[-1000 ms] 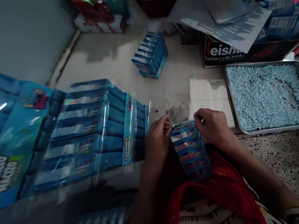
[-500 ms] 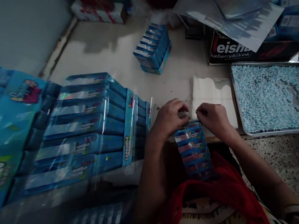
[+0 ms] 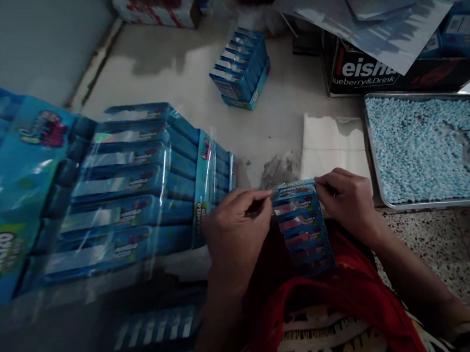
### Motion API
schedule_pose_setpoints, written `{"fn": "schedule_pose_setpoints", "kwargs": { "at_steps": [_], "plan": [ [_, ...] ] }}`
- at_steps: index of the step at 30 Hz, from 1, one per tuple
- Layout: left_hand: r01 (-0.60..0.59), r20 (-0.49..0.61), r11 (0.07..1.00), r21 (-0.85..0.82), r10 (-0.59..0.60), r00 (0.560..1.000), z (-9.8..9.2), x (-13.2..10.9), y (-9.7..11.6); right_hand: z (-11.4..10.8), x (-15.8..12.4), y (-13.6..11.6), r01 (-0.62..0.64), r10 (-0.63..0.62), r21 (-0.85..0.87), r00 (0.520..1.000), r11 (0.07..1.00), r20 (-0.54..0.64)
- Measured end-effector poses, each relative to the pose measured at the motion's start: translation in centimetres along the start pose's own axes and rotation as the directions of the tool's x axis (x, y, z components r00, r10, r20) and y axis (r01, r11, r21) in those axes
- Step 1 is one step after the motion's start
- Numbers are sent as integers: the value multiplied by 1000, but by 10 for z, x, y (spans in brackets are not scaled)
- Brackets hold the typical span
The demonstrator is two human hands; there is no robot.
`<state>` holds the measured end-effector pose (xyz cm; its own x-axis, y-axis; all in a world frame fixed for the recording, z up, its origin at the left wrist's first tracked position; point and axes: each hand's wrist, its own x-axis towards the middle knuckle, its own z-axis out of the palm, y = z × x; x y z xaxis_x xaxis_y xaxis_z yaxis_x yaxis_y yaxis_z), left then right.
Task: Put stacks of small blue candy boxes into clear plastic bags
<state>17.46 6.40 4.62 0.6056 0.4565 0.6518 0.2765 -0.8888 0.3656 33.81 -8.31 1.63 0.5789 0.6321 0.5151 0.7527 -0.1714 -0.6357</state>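
wrapped packs of blue boxes (image 3: 134, 175) lie left on the tabletop (image 3: 191, 74) | left hand (image 3: 232, 226) pinches one top corner of the row of small candy boxes (image 3: 303, 230) on the lap, right hand (image 3: 349, 203) the other | row looks light, loose, apt to fan apart; best squeezed end to end | tray (image 3: 372, 156) of blue candies sits right

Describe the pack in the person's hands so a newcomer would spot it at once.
Find the metal tray of pale blue pellets at right. Left of its near corner, the left hand and right hand pinch the top of a narrow pack of small blue boxes. Unlike the far stack on the table and the big wrapped packs at left, it lies over red cloth.
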Motion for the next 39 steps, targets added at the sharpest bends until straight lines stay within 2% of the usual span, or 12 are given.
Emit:
{"fn": "schedule_pose_setpoints", "kwargs": {
  "at_steps": [3,5,8,11,16,21,26,28,32,34,37,39],
  "plan": [
    [-20,-76,998,63,25,997,0,-9,9,0,-16,-8,36,-35,6,995,999,-96],
    [-87,-177,986,146,112,978,6,-20,9,5,-27,-6,91,-92,-12,974,996,-209],
    [-277,-254,937,212,327,910,13,-32,1,12,-38,4,236,-270,-139,902,962,-336],
    [-426,-238,882,202,466,852,13,-33,-10,14,-39,13,348,-411,-237,855,907,-316],
    [-371,-283,911,180,409,867,17,-27,-14,14,-31,15,327,-371,-178,855,928,-361],
    [-324,-362,922,213,382,850,35,-29,-9,8,-32,14,321,-372,-198,866,926,-335],
    [-191,-271,980,62,200,942,39,-33,-10,-7,-44,17,319,-358,-250,925,914,-129],
    [-223,-248,969,111,244,938,34,-38,-16,-11,-54,22,329,-360,-247,928,912,-94],
    [-435,-137,887,155,455,880,31,-53,-40,-7,-65,35,354,-402,-287,906,890,-128],
    [-394,-150,914,94,405,902,41,-57,-50,1,-62,43,347,-408,-300,896,888,-173],
    [-139,-214,989,-41,127,968,66,-58,-56,16,-52,53,326,-403,-307,884,894,-235],
    [26,-148,987,-161,-50,988,82,-57,-55,24,-46,55,295,-379,-304,885,906,-271]
  ]
}}
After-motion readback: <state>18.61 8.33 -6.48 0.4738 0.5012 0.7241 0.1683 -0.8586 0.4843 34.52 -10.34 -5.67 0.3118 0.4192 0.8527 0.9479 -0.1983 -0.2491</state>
